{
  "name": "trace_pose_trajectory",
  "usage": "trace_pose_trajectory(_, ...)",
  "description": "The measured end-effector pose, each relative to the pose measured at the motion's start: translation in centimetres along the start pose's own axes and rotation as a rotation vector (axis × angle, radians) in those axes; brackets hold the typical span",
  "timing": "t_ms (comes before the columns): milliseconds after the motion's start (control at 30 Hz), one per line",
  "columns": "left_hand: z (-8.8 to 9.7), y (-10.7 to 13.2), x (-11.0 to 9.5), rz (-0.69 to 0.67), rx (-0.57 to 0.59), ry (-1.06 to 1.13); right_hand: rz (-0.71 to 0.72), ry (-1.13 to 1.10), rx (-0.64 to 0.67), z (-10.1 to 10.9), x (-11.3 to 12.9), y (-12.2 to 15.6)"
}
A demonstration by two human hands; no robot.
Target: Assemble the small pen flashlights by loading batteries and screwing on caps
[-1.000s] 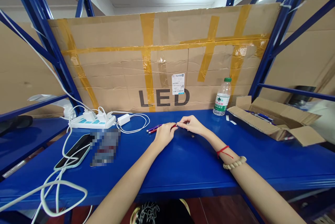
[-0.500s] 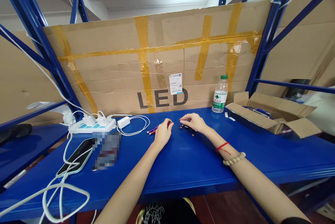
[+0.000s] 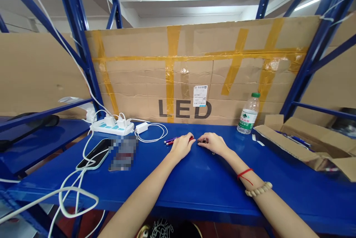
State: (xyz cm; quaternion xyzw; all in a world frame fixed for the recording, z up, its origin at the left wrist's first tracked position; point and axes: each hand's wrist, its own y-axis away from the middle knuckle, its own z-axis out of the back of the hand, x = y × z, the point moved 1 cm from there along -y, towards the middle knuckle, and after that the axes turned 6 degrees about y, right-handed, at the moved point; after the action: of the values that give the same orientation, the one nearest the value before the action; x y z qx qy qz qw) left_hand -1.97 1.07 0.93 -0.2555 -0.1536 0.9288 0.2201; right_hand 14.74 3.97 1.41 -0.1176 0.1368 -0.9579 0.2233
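My left hand is closed around a slim, shiny red pen-shaped tube, whose silver-tipped end sticks out to the left. Beside it lies a purple pen-shaped tube; whether the fingers also grip that one I cannot tell. Just to the right, my right hand is bent over the blue tabletop with its fingertips pinched together. A small dark piece with metal bits shows between those fingers, mostly hidden. The fingertips of both hands are close, with a narrow gap between them.
On the left are a power strip with plugs, a white cable loop, a phone and a blurred flat item. A water bottle and an open cardboard box holding pens stand right. A cardboard sheet closes the back.
The view has turned left, so things sit farther right. The right hand has come nearer the left, and the dark metal pieces beneath it are more hidden.
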Motion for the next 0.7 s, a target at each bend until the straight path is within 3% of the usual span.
trace_pose_trajectory(700, -0.1, 0.4, -0.6, 0.009, 0.062, -0.074, 0.027, -0.069, 0.011, -0.3, 2.0, 0.2)
